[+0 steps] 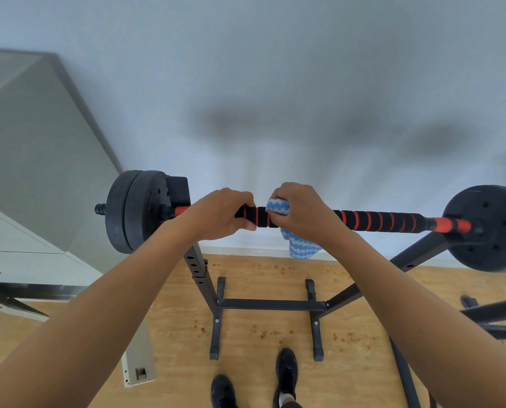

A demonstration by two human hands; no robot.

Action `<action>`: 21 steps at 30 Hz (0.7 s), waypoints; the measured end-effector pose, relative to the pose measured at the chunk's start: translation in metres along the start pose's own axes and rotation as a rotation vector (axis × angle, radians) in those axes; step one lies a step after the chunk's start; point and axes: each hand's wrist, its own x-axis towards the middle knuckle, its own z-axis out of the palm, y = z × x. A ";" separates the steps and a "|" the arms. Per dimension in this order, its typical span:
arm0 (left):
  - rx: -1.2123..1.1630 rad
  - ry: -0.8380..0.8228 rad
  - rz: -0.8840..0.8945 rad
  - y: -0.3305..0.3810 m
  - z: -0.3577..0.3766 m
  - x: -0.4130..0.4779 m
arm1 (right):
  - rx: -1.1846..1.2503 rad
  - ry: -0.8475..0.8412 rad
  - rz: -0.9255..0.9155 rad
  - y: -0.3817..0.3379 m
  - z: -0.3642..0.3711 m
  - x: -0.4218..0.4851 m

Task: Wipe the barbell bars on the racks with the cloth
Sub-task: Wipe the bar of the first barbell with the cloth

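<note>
While both arms reach forward from the bottom corners of the view, the barbell bar (378, 221) lies level across the top of a dark metal rack (271, 304), its grip wrapped in black foam with orange rings and its bare ends orange. The left hand (216, 214) curls over the bar from above, fingers wrapped round the foam just inside the rack's left upright (200, 278), thumb tucked underneath. Just beside it, with a short stretch of foam showing between them, the right hand (300, 213) clamps a blue-and-white zigzag cloth (300, 247) against the bar; a bunched fold peeks out above the fingers and a loose tail hangs below the bar, in front of the wall's foot. Both hands sit left of the bar's midpoint.

At the bar's left end, two black weight plates (134, 212) stand on edge, with the sleeve tip poking out beyond them. At the right end, another black plate (493, 228) fills the frame's edge, with a slanted rack leg (363, 290) running down from it to the crossbar on the floor.

Below, a light wooden floor (172, 304) carries scattered small orange-brown specks around the rack's feet. Two dark shoes (285, 369) stand at the bottom edge, facing the rack. A pale grey cabinet (34, 160) occupies the left side, and a plain pale wall (275, 69) rises behind the bar.
</note>
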 end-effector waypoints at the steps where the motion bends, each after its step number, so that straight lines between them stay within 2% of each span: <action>1: -0.076 -0.023 -0.007 -0.004 -0.002 0.002 | 0.000 -0.017 -0.019 -0.001 -0.002 -0.001; 7: -0.312 -0.236 -0.071 -0.010 -0.019 0.018 | -0.002 -0.088 -0.058 -0.002 -0.008 -0.002; 10: -0.218 -0.263 -0.074 -0.007 -0.017 0.015 | 0.049 -0.003 0.016 0.001 -0.006 0.002; 12: -0.091 -0.219 -0.042 -0.003 -0.009 0.006 | 0.050 0.035 0.047 0.000 -0.003 0.004; 16: 0.118 0.003 0.009 0.005 0.005 -0.010 | 0.009 0.028 -0.005 -0.001 0.005 0.001; 18: 0.127 0.000 0.020 0.003 0.005 -0.009 | -0.007 0.006 -0.041 0.001 0.005 0.000; 21: 0.004 -0.047 0.050 -0.003 0.001 -0.004 | -0.023 -0.041 -0.079 0.000 0.002 -0.002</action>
